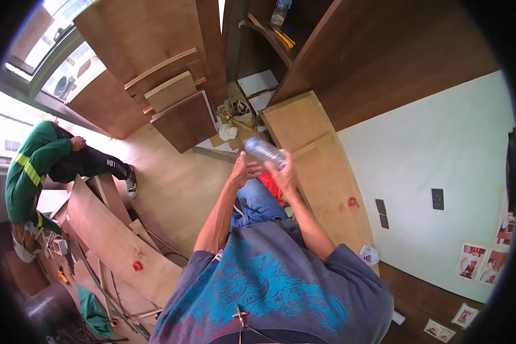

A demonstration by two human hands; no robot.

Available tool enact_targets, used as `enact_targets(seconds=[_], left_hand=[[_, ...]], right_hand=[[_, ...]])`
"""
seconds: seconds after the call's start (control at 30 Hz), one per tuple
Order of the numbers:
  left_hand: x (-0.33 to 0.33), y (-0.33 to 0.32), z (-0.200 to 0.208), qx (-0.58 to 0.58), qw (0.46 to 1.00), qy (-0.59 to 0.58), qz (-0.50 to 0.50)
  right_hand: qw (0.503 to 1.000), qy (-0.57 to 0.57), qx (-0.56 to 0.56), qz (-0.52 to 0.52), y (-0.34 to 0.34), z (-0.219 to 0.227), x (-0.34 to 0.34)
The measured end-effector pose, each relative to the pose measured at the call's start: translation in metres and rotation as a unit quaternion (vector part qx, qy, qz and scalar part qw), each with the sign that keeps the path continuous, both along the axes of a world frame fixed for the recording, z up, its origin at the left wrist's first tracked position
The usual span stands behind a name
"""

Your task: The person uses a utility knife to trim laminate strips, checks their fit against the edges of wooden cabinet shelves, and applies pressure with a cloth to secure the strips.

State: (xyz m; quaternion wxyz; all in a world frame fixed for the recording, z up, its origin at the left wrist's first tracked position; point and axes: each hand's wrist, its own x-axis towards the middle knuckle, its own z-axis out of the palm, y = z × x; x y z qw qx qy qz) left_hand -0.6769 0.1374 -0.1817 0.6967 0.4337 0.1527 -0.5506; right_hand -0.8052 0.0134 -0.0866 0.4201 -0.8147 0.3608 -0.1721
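Observation:
In my right hand [284, 174] is a clear plastic bottle [265, 150], gripped near its lower right end and tilted so that its bluish end points up and to the left. What is inside the bottle cannot be made out. Just below and left of it, my left hand [246, 171] is open, fingers stretched toward the bottle with nothing in them. Under my hands are my blue jeans [258, 200], and a bit of red cloth [272, 186] shows between the right forearm and the leg.
A long wooden box [309, 155] stands to my right, with a small red coil [352, 202] on it. Wood panels [183, 120] lean ahead. At left, a person in a green jacket [31, 149] sits beside stacked boards [109, 229]. A bag of items [238, 112] lies on the floor ahead.

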Motion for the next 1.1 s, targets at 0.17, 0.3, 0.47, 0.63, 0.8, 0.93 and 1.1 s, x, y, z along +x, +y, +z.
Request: enact_targets(seconds=[0.17, 0.3, 0.47, 0.63, 0.8, 0.93, 1.1], left_hand=[[0.027, 0.013, -0.012, 0.084, 0.991, -0.08, -0.071], [0.068, 0.02, -0.025, 0.122, 0.976, -0.138, -0.117], [0.13, 0.038, -0.034, 0.17, 0.951, -0.194, -0.169], [0.192, 0.044, -0.048, 0.183, 0.93, -0.287, -0.141], [0.238, 0.04, -0.061, 0.154, 0.876, -0.422, -0.176], [0.29, -0.008, 0.033, 0.025, 0.917, -0.326, -0.228], [0.33, -0.045, 0.074, -0.047, 0.966, -0.216, -0.135]], right_hand=[[0.979, -0.078, 0.152, -0.114, -0.068, -0.04, -0.008], [0.993, 0.012, 0.067, -0.097, -0.087, -0.035, 0.029], [0.992, 0.036, 0.081, -0.089, -0.106, -0.045, 0.103], [0.995, 0.065, 0.05, -0.052, -0.134, -0.036, 0.175], [0.946, -0.029, 0.301, -0.117, -0.129, -0.004, 0.238], [0.799, -0.155, 0.563, -0.144, -0.11, 0.0, 0.254], [0.74, -0.185, 0.628, -0.155, -0.041, 0.008, 0.284]])
